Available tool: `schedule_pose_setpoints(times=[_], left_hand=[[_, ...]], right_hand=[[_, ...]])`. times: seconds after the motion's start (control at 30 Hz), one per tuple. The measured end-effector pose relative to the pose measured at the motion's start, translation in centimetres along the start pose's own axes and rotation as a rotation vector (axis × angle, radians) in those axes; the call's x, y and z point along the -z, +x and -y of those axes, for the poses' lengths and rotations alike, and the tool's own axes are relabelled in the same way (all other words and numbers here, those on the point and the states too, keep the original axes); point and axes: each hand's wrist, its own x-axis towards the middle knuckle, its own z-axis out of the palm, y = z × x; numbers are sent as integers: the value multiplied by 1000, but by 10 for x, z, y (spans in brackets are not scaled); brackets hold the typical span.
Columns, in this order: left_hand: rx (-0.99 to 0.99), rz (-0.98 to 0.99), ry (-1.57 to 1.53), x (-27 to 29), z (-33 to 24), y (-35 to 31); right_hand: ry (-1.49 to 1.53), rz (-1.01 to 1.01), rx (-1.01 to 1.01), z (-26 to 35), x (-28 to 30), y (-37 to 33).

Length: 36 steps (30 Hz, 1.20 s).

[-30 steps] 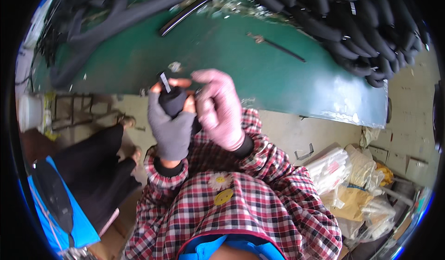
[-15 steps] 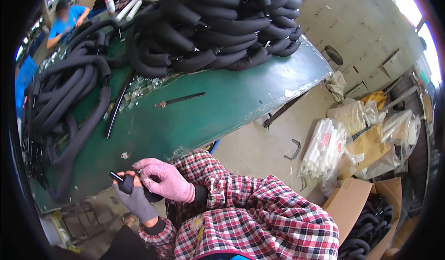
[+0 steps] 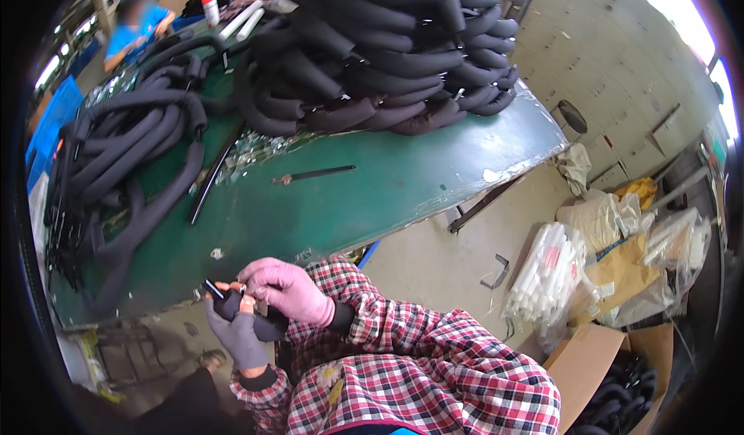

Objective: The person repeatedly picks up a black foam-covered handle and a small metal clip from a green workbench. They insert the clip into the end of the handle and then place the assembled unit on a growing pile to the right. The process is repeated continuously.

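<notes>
A: Layout, biggest first? Clock set on the middle of the view.

B: Green-topped bench (image 3: 418, 173), sweeping from eight o'clock up to one. Heap of black foam-sleeved tubes (image 3: 372, 63) on it at twelve. Looser foam-covered coils (image 3: 130, 154) between nine and ten; glossy black rod (image 3: 216, 175) lying just on their inner side.

A: Hands?

B: Between seven and eight, off the bench's near edge. Left hand (image 3: 239, 342), grey-gloved, curled round a foam-covered tube (image 3: 227, 305). Right hand (image 3: 294, 295), pink-gloved, at the tube's two o'clock side, fingers bent in against it. Whether those fingers grip it, cannot tell.

A: And the tube's lie?

B: Tilted, upper end toward eleven, narrow tip (image 3: 213, 288) poking out beyond the foam. Lower part passes behind the right hand; full length hidden.

A: Handling?

B: Likely light. Matte sleeve looks soft, should give under a squeeze and not slip much. Probably something stiffer inside, judging by that tip. Foam might dent or tear under a hard pinch.

A: Best hold?

B: I'd wrap the palm round the thick body, just below the tip; fingertips for the firm end only.
</notes>
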Motion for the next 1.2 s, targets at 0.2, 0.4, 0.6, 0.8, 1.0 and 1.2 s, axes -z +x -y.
schedule_pose_setpoints(times=[0.2,0.4,0.6,0.8,1.0,1.2], left_hand=[[37,-7,-39,4,5,-4],[-180,13,371,7,6,-7],[-218,77,575,10,-9,-6],[-208,109,644,16,-2,-11],[-144,122,456,17,3,-14],[-143,133,410,4,15,-15]], right_hand=[[420,-54,-312,-10,-10,-12],[603,78,-734,12,-8,-14],[847,30,-813,13,-16,-13],[856,-128,-818,14,-25,-23],[525,-299,-509,27,-14,-10],[821,-285,-649,25,3,8]])
